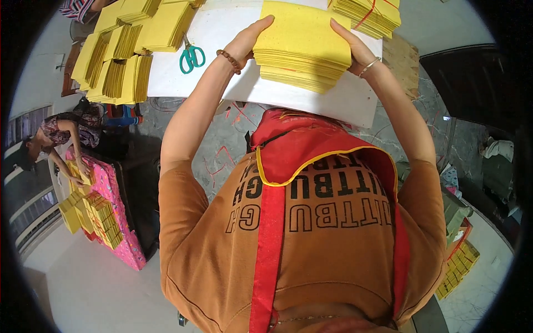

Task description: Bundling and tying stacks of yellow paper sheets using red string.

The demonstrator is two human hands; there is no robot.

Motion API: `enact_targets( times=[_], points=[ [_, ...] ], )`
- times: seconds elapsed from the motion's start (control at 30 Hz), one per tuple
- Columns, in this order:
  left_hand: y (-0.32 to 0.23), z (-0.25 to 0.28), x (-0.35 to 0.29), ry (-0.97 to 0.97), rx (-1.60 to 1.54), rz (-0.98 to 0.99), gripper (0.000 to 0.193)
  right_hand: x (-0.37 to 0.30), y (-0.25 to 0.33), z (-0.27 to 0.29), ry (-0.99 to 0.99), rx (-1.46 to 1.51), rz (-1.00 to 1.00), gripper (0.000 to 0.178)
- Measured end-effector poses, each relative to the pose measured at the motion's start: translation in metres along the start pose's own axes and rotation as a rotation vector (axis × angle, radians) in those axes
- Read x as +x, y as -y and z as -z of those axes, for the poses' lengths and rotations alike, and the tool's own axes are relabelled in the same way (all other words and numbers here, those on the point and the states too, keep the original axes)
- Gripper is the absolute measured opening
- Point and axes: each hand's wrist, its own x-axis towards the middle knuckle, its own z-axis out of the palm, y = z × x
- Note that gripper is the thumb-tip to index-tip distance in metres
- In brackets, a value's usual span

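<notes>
Between my two hands is a thick stack of yellow paper sheets [302,47], over the white tabletop [222,19]. My left hand [250,41] presses the stack's left side, thumb along its upper edge. The right side is gripped by my right hand [360,51], its thumb near the top corner. The fingers behind the stack are partly hidden. The layered edges face me and fan out unevenly toward the bottom. Left of my left wrist lies a pair of scissors [192,59] with green handles.
Several yellow paper bundles [136,75] cover the table's left end. Another yellow stack tied with red string [377,19] sits at the right. Farther left, a person [58,130] handles yellow paper at a pink-covered table [119,222]. Yellow bundles [458,269] lie low at the right.
</notes>
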Motion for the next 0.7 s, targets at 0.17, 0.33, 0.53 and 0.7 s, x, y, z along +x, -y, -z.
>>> enact_targets(
  times=[0.17, 0.33, 0.53, 0.7],
  points=[
    [0.016, 0.003, 0.007, 0.023, -0.018, 0.034, 0.053, -0.005, -0.010, 0.001, -0.039, -0.226, 0.024, 0.068],
    [0.018, 0.002, 0.002, 0.016, -0.058, 0.085, 0.055, -0.007, -0.017, -0.004, -0.091, -0.152, 0.092, 0.056],
    [0.018, 0.000, -0.001, -0.015, 0.062, 0.086, 0.058, 0.000, -0.028, 0.001, -0.167, -0.059, 0.136, 0.054],
    [0.020, 0.003, -0.001, 0.013, 0.204, 0.079, 0.055, 0.006, -0.024, 0.022, -0.256, -0.495, -0.033, 0.083]
  ],
)
